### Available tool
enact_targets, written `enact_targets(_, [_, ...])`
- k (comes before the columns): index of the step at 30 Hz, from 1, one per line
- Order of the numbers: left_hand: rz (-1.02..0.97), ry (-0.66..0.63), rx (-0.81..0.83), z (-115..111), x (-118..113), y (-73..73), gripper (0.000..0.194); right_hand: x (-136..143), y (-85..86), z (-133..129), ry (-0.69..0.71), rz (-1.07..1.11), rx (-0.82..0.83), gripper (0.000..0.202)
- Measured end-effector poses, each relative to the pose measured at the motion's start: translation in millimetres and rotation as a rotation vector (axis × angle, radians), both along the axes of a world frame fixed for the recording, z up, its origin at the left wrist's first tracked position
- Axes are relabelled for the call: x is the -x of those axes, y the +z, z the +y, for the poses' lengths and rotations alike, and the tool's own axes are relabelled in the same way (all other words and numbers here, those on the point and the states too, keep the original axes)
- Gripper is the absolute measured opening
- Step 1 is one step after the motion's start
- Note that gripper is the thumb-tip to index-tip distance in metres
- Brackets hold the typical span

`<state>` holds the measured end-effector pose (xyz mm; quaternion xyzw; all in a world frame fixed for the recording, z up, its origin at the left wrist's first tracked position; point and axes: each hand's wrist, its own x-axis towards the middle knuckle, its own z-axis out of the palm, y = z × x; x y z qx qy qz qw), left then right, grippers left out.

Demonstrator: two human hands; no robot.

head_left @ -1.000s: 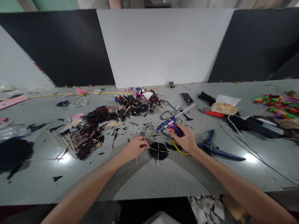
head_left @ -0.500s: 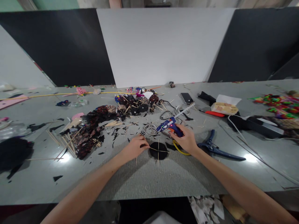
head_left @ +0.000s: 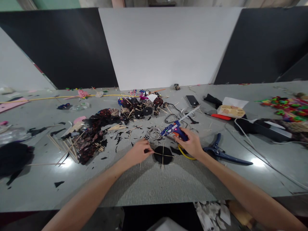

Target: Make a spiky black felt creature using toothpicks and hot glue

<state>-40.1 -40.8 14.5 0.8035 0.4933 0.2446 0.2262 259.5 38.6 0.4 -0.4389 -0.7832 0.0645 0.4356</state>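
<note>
On the table in front of me lies a round black disc (head_left: 158,157) with thin wooden sticks crossed over its top. My left hand (head_left: 141,150) pinches the left end of one wooden stick (head_left: 170,156) at the disc's edge. A blue glue gun (head_left: 176,128) is wrapped in my right hand (head_left: 191,142), with a clear glue stick (head_left: 190,113) poking from its back. Its nozzle points left, above and behind the disc. A small light glows on its side. Under my right hand runs a yellow curved handle (head_left: 185,154), partly hidden.
Dark blue cutters (head_left: 223,154) lie right of my right hand. Further off are a phone (head_left: 192,100), a red-handled knife (head_left: 220,117) and a pack of wipes (head_left: 231,111). Black scraps, a pile of wooden sticks (head_left: 69,147) and several stick-covered black discs (head_left: 147,111) spread to the left and back.
Almost nothing differs. Both hands, the glue gun and the disc stay in place, with only a slight shift of the camera.
</note>
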Motion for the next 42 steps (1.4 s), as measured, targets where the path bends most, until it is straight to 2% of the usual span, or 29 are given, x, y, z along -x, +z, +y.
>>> enact_targets(10, [-0.001, -0.017, -0.092, 2.2, 4.1, -7.4, 0.012, 0.3, 0.4, -0.8, -0.012, -0.016, 0.004, 0.046])
enact_targets(18, [0.029, -0.034, -0.134, 1.8, 6.4, -4.4, 0.016, 0.3, 0.2, -0.5, -0.004, -0.018, 0.021, 0.046])
enact_targets(27, [0.27, -0.206, -0.301, -6.6, 8.8, 8.2, 0.02, 0.1, 1.6, -0.4, -0.008, -0.015, 0.008, 0.045])
enact_targets(32, [0.314, -0.256, -0.286, -3.6, 9.8, 3.7, 0.022, 0.2, 1.3, -0.7, 0.01, -0.017, 0.02, 0.045])
enact_targets(42, [0.304, -0.26, -0.253, -2.6, 7.7, 0.1, 0.022, 0.1, -0.3, 0.5, 0.001, -0.014, 0.024, 0.046])
